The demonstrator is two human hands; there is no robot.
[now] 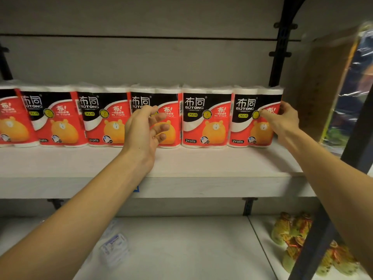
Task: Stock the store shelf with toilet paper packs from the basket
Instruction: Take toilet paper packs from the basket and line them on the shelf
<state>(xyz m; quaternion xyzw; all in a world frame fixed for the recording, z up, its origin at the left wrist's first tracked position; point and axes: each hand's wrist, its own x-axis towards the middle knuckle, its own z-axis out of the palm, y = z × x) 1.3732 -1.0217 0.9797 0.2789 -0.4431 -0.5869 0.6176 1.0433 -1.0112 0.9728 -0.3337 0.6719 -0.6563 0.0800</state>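
Head view puts our forearms nearest, reaching up over the shelf [181, 164] edge: our left hand [144, 130] hangs with fingers spread and relaxed just in front of the middle pack [171, 104], gripping nothing. Our right hand [282, 120] rests its thumb and fingers around the right end of the last pack [250, 118]. Farther back the packs stand upright in a touching row; we judge them light, soft, slippery-wrapped, best held by the sides.
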